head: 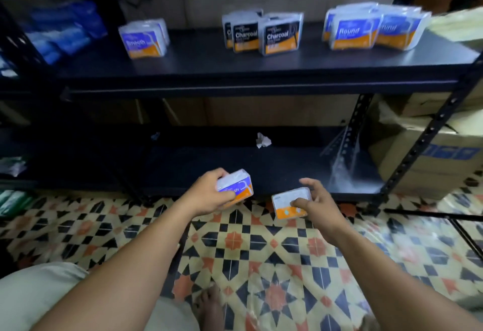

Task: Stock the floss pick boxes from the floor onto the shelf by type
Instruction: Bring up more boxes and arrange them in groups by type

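The left hand (209, 192) grips a blue and orange Smooth box (236, 187), with its fingers curled round it, low down in front of the shelf (235, 69). The right hand (320, 201) pinches a second box (290, 206), thumb on its face, also low in front of the shelf. Up on the shelf stand the Smooth boxes (143, 39) at its left, the Charcoal boxes (261, 34) in its middle and the Round boxes (371, 27) at its right.

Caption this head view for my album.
Left hand holds a Smooth box, right hand a second box, before a shelf sorted by type.
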